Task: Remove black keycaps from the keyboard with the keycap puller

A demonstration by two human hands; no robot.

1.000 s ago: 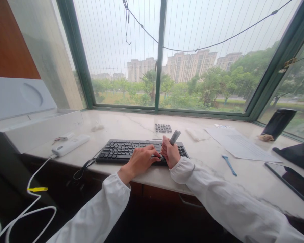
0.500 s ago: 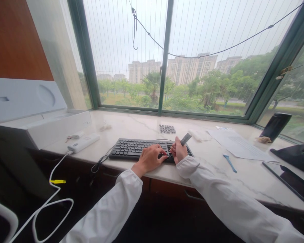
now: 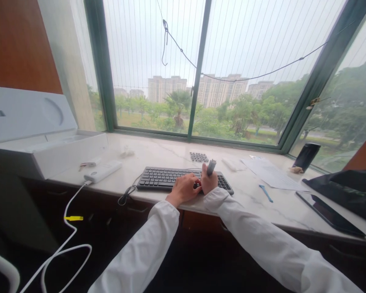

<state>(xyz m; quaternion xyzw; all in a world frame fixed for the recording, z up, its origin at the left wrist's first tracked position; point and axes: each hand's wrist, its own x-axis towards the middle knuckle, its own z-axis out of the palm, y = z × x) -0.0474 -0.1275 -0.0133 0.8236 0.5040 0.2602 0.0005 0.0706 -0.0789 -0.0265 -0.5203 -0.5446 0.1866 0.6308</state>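
A dark grey keyboard [image 3: 158,179] lies on the marble-patterned counter. My left hand [image 3: 185,188] rests palm down over its middle right part, with curved fingers and a gap between thumb and forefinger. My right hand [image 3: 209,182] is closed around a thick grey-handled tool [image 3: 211,166], its top sticking up out of the fist. The tool's lower end is hidden by the hands, which are close together. At the keyboard's right end, the number pad [image 3: 223,182] shows a dark grid that looks bare of keycaps. Loose keycaps [image 3: 199,157] stand in rows behind the keyboard.
A blue plastic tool [image 3: 265,193], paper sheets [image 3: 270,173] and a dark phone [image 3: 329,213] lie to the right, near a black cylinder [image 3: 306,157] and black bag [image 3: 347,191]. An open white box [image 3: 70,152] and white power strip [image 3: 103,171] stand left.
The view has turned slightly right. My right hand has moved closer to my left hand, and the grey tool has gone from tilted right to more upright.
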